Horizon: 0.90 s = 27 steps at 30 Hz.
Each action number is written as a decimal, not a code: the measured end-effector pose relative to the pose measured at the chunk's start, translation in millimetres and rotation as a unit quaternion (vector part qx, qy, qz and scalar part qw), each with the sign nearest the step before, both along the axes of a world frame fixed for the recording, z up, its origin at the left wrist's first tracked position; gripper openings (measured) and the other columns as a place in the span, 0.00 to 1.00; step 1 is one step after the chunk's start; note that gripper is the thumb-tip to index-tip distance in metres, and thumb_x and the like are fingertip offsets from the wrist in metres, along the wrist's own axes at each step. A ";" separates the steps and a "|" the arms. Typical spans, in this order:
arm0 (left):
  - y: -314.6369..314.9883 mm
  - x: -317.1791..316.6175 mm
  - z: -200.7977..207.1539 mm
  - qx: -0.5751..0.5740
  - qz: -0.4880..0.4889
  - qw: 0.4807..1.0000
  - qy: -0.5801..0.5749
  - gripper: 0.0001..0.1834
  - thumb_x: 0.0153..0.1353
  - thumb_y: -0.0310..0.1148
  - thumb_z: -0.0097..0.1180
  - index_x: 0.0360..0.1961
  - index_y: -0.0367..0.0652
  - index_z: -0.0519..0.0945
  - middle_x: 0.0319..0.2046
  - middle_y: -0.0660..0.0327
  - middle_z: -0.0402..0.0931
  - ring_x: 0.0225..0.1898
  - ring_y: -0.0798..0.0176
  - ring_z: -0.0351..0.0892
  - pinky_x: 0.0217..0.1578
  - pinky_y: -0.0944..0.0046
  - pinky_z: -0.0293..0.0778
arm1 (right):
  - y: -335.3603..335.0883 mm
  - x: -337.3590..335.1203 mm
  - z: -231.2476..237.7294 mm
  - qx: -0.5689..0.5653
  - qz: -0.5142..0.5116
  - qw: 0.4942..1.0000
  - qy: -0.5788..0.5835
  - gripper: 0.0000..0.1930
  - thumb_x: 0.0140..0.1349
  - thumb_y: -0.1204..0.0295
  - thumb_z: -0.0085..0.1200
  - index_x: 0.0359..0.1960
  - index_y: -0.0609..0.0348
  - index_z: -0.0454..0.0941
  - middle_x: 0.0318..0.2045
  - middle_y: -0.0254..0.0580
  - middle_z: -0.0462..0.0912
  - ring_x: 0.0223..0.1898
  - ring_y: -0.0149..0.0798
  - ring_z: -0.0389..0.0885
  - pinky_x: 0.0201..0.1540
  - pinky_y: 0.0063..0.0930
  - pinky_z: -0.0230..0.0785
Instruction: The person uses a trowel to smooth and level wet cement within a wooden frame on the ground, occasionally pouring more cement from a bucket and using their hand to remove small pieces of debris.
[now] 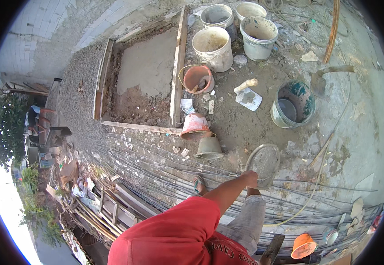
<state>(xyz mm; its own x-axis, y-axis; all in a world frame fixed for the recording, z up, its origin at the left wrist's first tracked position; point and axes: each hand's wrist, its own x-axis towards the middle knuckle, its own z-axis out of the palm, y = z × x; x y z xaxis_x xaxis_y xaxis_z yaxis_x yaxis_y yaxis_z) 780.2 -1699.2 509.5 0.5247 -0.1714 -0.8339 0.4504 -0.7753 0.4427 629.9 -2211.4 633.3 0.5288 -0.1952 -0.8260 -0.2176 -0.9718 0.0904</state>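
My left hand [250, 179] is closed at the near rim of a round bucket [248, 162] filled to near the brim with wet grey cement mix. Whether the fingers grip the rim or a handle is hidden. At the lower edge, beside my red shirt, a dark flat blade-like tool [275, 247] sticks up. A sliver of skin by its lower end may be my right hand [266, 261], mostly cut off, its fingers hidden. Beyond the filled bucket, a white-bladed trowel with a wooden handle [248, 97] lies on the ground, next to a large green-stained bucket [284, 121] holding some grey liquid.
A wooden frame [179, 66] encloses partly spread cement [145, 62]. Several whitish buckets [213, 55] stand at the back. A red bucket [196, 75] and overturned small buckets [209, 148] sit beside the frame. Long steel bars [156, 163] cross the ground; a hoe [319, 83] lies right.
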 end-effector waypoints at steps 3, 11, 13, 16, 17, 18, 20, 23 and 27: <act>59.0 -87.3 80.5 0.018 0.047 0.998 -0.025 0.22 0.55 0.40 0.56 0.47 0.37 0.86 0.50 0.45 0.83 0.54 0.45 0.83 0.55 0.52 0.79 | 34.7 21.4 16.4 -0.015 0.075 0.997 -0.028 0.38 0.59 0.61 0.61 0.69 0.65 0.63 0.51 0.68 0.81 0.52 0.66 0.82 0.53 0.53 0.75; 158.2 -397.0 89.9 0.077 0.369 0.924 0.065 0.25 0.57 0.37 0.52 0.53 0.36 0.83 0.55 0.45 0.81 0.59 0.49 0.81 0.57 0.51 0.77 | 210.6 4.1 20.3 0.027 0.281 0.959 -0.037 0.36 0.59 0.58 0.59 0.67 0.65 0.66 0.51 0.68 0.82 0.52 0.64 0.82 0.54 0.54 0.75; 190.2 -466.7 84.0 0.108 0.418 0.900 0.054 0.27 0.58 0.44 0.51 0.53 0.37 0.84 0.57 0.46 0.80 0.60 0.48 0.79 0.60 0.51 0.74 | 262.8 3.3 14.4 0.053 0.320 0.945 -0.042 0.36 0.60 0.57 0.59 0.66 0.65 0.67 0.51 0.68 0.82 0.52 0.63 0.83 0.55 0.54 0.75; 263.6 -560.0 89.6 0.155 0.382 0.910 0.046 0.27 0.59 0.47 0.51 0.51 0.40 0.85 0.56 0.49 0.81 0.60 0.49 0.79 0.60 0.54 0.75 | 321.8 13.9 13.2 0.094 0.386 0.915 -0.067 0.35 0.60 0.56 0.58 0.65 0.65 0.69 0.50 0.68 0.82 0.52 0.62 0.83 0.55 0.54 0.75; 287.6 -603.9 84.3 0.138 0.407 0.899 0.085 0.26 0.58 0.48 0.51 0.49 0.42 0.87 0.55 0.48 0.81 0.59 0.49 0.80 0.60 0.54 0.74 | 362.5 9.2 20.8 0.080 0.366 0.923 -0.085 0.34 0.60 0.56 0.58 0.64 0.64 0.70 0.50 0.68 0.82 0.52 0.61 0.83 0.55 0.54 0.76; 296.7 -674.6 65.9 0.162 0.445 0.875 0.102 0.27 0.56 0.49 0.52 0.47 0.41 0.87 0.54 0.48 0.82 0.58 0.49 0.81 0.59 0.54 0.74 | 404.5 -9.8 31.1 0.072 0.355 0.928 -0.087 0.33 0.60 0.56 0.58 0.63 0.63 0.71 0.49 0.68 0.82 0.52 0.60 0.84 0.54 0.54 0.76; 336.3 -722.9 86.0 0.176 0.468 0.857 0.130 0.28 0.55 0.51 0.54 0.46 0.42 0.88 0.52 0.50 0.83 0.56 0.50 0.82 0.58 0.54 0.75 | 427.5 -7.7 42.5 0.016 0.311 0.949 -0.053 0.32 0.59 0.56 0.58 0.62 0.63 0.73 0.49 0.67 0.83 0.52 0.60 0.83 0.54 0.54 0.76; 372.5 -822.5 82.3 0.170 0.601 0.769 0.134 0.26 0.56 0.51 0.56 0.47 0.44 0.88 0.48 0.52 0.85 0.54 0.50 0.83 0.56 0.56 0.77 | 501.9 -8.1 27.5 -0.019 0.334 0.942 -0.003 0.32 0.60 0.57 0.58 0.62 0.63 0.73 0.49 0.67 0.83 0.53 0.61 0.83 0.55 0.54 0.75; 426.9 -911.7 100.2 0.155 0.697 0.688 0.129 0.21 0.61 0.47 0.57 0.50 0.47 0.86 0.39 0.57 0.85 0.46 0.53 0.85 0.48 0.55 0.78 | 640.6 12.6 -5.2 -0.050 0.428 0.902 0.013 0.32 0.61 0.58 0.57 0.63 0.63 0.71 0.50 0.67 0.82 0.54 0.62 0.82 0.56 0.54 0.74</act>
